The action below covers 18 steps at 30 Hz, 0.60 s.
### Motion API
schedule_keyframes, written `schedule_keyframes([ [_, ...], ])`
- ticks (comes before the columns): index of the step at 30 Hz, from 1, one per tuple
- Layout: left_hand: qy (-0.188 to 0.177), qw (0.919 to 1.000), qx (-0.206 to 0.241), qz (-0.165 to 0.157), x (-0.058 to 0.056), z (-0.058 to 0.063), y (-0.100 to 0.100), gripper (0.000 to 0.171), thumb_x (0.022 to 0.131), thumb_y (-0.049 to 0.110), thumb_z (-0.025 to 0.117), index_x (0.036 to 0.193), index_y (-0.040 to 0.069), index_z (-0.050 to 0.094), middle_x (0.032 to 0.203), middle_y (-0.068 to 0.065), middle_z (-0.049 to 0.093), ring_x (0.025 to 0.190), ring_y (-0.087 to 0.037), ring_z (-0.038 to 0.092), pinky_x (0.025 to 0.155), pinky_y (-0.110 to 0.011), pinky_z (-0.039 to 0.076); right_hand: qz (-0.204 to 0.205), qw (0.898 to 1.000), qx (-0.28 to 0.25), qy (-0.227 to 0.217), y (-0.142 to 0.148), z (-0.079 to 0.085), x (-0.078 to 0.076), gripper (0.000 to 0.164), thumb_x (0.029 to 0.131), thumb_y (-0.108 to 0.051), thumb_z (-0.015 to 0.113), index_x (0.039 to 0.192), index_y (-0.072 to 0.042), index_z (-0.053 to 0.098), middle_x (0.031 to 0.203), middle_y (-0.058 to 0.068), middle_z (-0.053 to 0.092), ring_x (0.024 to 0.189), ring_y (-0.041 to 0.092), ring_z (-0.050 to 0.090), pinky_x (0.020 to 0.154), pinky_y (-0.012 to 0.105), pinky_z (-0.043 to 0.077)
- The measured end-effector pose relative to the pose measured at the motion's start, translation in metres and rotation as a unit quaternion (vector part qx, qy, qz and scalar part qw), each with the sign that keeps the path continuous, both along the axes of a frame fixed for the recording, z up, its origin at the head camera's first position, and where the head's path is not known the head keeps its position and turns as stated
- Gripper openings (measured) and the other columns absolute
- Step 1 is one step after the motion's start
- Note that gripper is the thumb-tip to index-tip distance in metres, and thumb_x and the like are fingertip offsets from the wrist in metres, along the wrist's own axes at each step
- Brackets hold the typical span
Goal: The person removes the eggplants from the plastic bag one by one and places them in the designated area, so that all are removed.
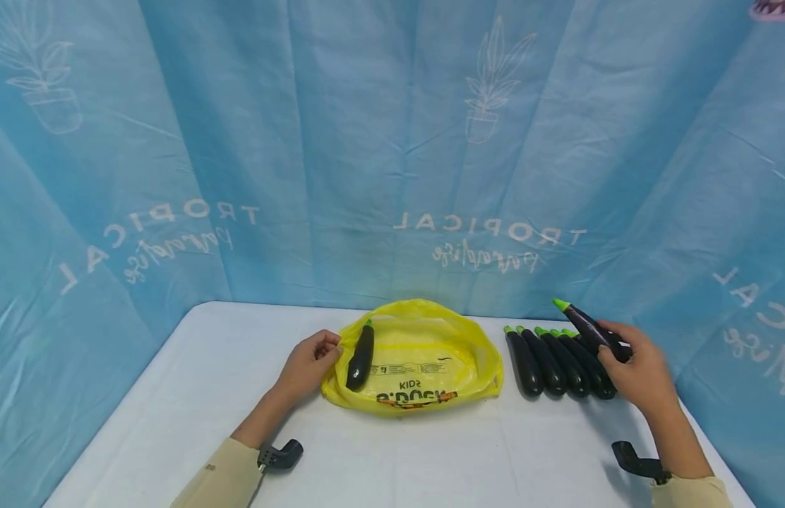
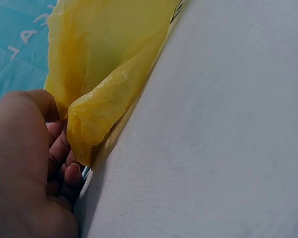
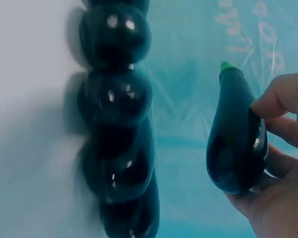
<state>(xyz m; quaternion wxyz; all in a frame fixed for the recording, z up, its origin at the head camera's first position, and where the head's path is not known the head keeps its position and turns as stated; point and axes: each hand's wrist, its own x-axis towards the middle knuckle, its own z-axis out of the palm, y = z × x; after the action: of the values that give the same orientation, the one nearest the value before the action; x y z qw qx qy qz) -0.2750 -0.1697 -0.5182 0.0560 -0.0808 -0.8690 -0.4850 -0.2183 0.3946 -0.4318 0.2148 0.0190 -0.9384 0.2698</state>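
A yellow plastic bag [image 1: 471,353] lies on the table with its mouth spread wide. Inside it, at the left, rests one dark eggplant [image 1: 361,360] with a green stem. My left hand [image 1: 310,363] pinches the bag's left edge; the left wrist view shows the yellow film [image 2: 97,114] bunched at the fingers. My right hand [image 1: 643,363] grips another eggplant [image 3: 236,134] round its side, raised above the table, its green tip towards the curtain. Below and left of that hand, several eggplants [image 1: 526,363] lie side by side in a row, stems pointing away.
A white cloth covers the table [image 1: 430,466]. Behind it and at both sides hangs a blue curtain [image 1: 367,176] with printed plants and lettering. A black wrist mount [image 1: 281,455] sits on the left forearm, and a similar black mount [image 1: 637,462] on the right.
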Motion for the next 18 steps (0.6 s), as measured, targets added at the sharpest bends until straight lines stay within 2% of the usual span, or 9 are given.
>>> schedule_keyframes([
  [3,-0.002,1.0000,0.005,-0.003,0.000,0.000,0.001,0.017,0.102,0.021,0.066,0.116,0.010,0.069,0.097,-0.003,0.068,0.086,-0.019,0.058,0.078,-0.029,0.048,-0.007,1.000,-0.002,0.006,0.008,-0.004,-0.002,0.047,0.101,-0.004,0.060,0.148,0.002,0.057,0.144,0.034,0.054,0.111,0.049,0.058,0.076,0.054,0.055],
  [5,-0.004,1.0000,0.007,-0.003,0.000,0.000,0.001,0.017,0.103,0.020,0.066,0.116,0.010,0.069,0.097,-0.003,0.067,0.086,-0.019,0.057,0.078,-0.029,0.048,-0.011,1.000,0.002,0.012,0.011,-0.008,-0.003,0.047,0.101,-0.002,0.058,0.148,0.003,0.056,0.144,0.035,0.053,0.117,0.053,0.056,0.084,0.066,0.051],
  [7,-0.007,0.9999,0.009,-0.003,0.000,0.000,0.001,0.016,0.103,0.020,0.066,0.116,0.010,0.069,0.097,-0.003,0.067,0.086,-0.019,0.057,0.078,-0.029,0.048,-0.016,1.000,0.004,0.013,0.014,-0.012,-0.005,0.047,0.102,-0.001,0.056,0.148,0.006,0.054,0.145,0.037,0.051,0.123,0.057,0.053,0.089,0.073,0.046],
  [12,-0.007,0.9999,0.013,-0.005,0.000,0.000,0.001,0.016,0.103,0.020,0.065,0.116,0.010,0.069,0.097,-0.003,0.067,0.086,-0.018,0.057,0.078,-0.028,0.048,-0.046,0.999,0.015,0.009,0.024,-0.021,-0.009,0.049,0.102,0.001,0.051,0.151,0.008,0.048,0.147,0.040,0.047,0.129,0.062,0.047,0.097,0.077,0.041],
  [18,-0.008,0.9999,0.010,-0.004,0.000,0.000,0.001,0.015,0.103,0.019,0.066,0.115,0.011,0.069,0.097,-0.003,0.068,0.086,-0.019,0.057,0.078,-0.029,0.048,-0.066,0.997,0.024,0.015,0.039,-0.031,-0.012,0.050,0.101,0.004,0.049,0.150,0.010,0.047,0.146,0.041,0.046,0.133,0.063,0.044,0.105,0.076,0.035],
])
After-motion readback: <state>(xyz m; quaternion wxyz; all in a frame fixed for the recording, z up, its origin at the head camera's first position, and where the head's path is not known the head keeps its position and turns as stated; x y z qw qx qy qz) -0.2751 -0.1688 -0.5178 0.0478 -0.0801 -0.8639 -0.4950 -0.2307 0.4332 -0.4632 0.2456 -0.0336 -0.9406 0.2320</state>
